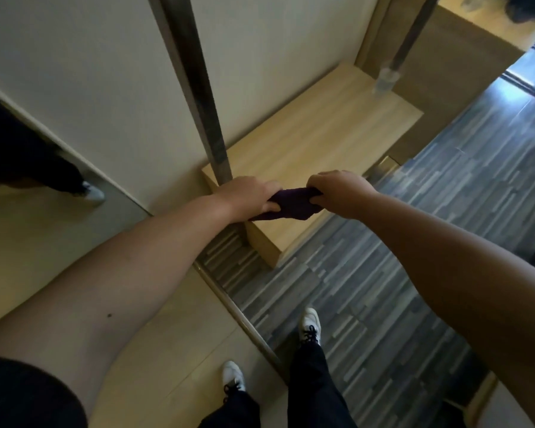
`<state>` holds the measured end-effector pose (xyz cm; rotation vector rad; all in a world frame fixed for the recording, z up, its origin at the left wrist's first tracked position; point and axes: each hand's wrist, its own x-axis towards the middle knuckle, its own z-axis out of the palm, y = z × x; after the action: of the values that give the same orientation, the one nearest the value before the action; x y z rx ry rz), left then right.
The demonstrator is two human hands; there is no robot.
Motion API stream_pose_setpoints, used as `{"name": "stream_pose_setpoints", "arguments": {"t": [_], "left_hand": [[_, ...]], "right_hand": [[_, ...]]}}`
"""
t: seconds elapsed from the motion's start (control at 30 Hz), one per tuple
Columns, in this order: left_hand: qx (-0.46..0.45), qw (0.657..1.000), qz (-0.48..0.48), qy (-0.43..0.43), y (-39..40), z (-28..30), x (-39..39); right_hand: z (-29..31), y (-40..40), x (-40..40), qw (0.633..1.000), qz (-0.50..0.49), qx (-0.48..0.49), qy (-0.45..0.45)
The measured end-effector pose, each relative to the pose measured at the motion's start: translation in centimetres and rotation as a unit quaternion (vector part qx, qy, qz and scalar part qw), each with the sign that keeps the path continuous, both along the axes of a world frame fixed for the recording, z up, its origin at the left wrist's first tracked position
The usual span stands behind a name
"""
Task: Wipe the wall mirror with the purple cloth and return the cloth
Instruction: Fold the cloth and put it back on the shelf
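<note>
Obs.: The purple cloth (291,203) is held bunched between both hands, just above the near end of a low light-wood platform (337,131). It cannot be told whether the cloth touches the wood. The left hand (247,196) is clenched on the cloth's left end, thumb tucked under, knuckles up. The right hand (337,188) is closed on the right end, fingers curled over the top. Only a short, dark, gathered span of fabric is seen between the two grips; a lower fold hangs a little beneath it.

Surroundings: A dark metal post (198,88) rises from the platform, just behind the left hand. The wall mirror (44,186) is seen at lower left, well apart from the cloth, with a leg and a white shoe reflected in it. Grey striped flooring (414,242) lies to the right.

Handling, judged: The cloth is taken to be light, soft and fully limp; it sags and creases wherever it is not gripped. No fragility or slipperiness is expected; the weave looks matte and should hold against skin easily. Little grip force should be needed. For wiping, a flat pad folded into one palm would likely give better contact than the present rope-like bunch. For setting down, a hold at two edges would let it be laid flat or draped.

Stage: Undetermined from this view whether the cloth is being picked up or returned.
</note>
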<state>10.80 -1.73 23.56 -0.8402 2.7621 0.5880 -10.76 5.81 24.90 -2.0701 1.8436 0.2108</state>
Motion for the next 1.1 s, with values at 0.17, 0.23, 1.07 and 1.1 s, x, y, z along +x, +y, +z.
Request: {"name": "stream_pose_setpoints", "arguments": {"t": [0.17,0.23,1.07,1.1], "left_hand": [[0.027,0.999,0.004,-0.039,-1.1,-2.9,-2.8],[0.034,0.998,0.016,-0.046,-1.6,-4.1,-3.6],[-0.192,0.967,0.166,-0.014,-6.3,-22.9,-6.0],[-0.163,0.971,0.174,-0.021,-5.8,-24.0,-5.9]], "right_hand": [[-3.1,-2.6,-3.5,0.998,0.049,0.04,-0.005],[-4.2,-3.3,-4.6,0.997,0.062,0.047,-0.015],[-23.5,-11.2,-5.2,0.979,0.134,-0.146,0.054],[-24.5,-10.7,-5.1,0.98,0.144,-0.125,0.056]]}}
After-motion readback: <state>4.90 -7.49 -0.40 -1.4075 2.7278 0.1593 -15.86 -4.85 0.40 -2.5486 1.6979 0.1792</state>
